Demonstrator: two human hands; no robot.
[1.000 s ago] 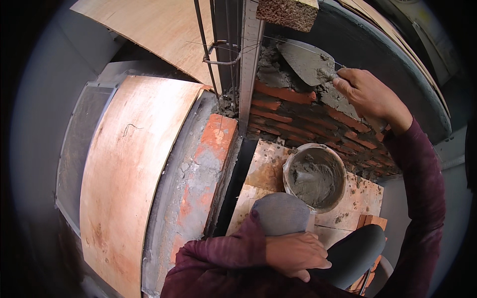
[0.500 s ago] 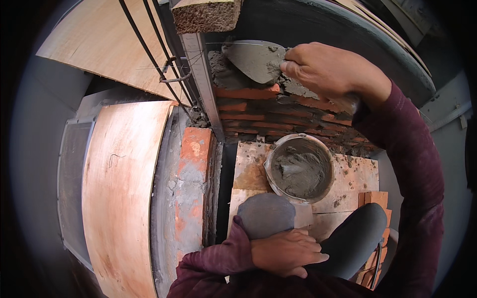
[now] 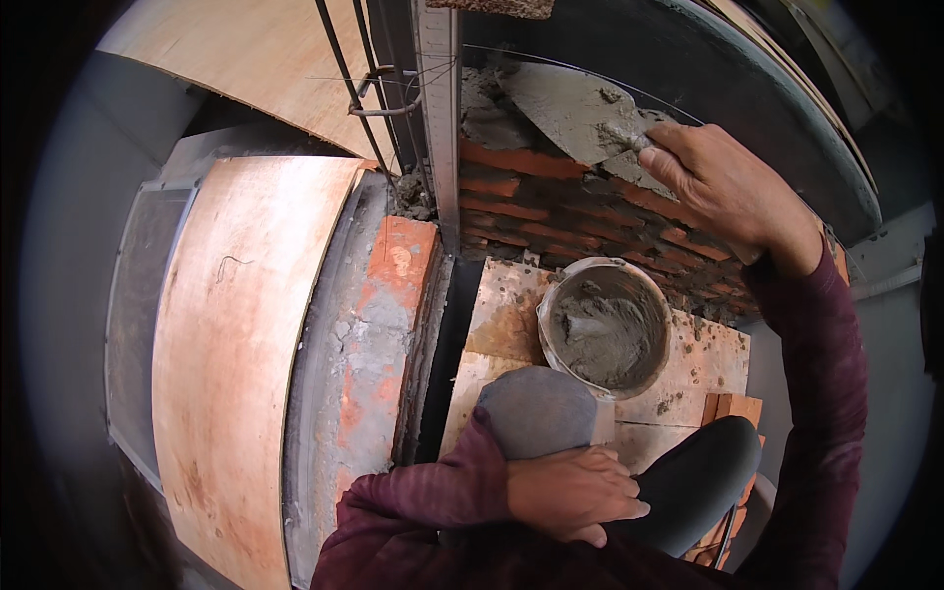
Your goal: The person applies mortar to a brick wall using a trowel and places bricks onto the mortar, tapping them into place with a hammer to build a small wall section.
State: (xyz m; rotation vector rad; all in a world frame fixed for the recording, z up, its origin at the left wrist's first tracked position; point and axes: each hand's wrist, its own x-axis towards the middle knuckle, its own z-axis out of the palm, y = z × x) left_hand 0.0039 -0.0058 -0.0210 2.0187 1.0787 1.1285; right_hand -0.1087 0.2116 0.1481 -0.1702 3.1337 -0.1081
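My right hand (image 3: 733, 187) is closed around the handle end of a trowel (image 3: 565, 103) at the far side. The blade lies over wet mortar (image 3: 487, 113) on top of a low brick wall (image 3: 521, 202), under a taut string (image 3: 590, 71). Mortar coats part of the blade, and my fingers hide the handle. Across my lap lies my left hand (image 3: 575, 492), back up and fingers loosely stretched, holding nothing. Between my knees and the wall stands a bucket (image 3: 664, 344) with grey mortar (image 3: 610, 339) inside.
Left of the bucket runs a mortar-smeared brick ledge (image 3: 403, 261), with a curved plywood sheet (image 3: 236, 344) beyond it. Vertical steel bars (image 3: 339, 69) and an upright post (image 3: 440, 118) stand at the wall's left end. Loose bricks (image 3: 737, 406) lie by my right knee.
The trowel and my right hand have shifted a little rightward along the wall top. My view has moved slightly too. The left hand stays in my lap.
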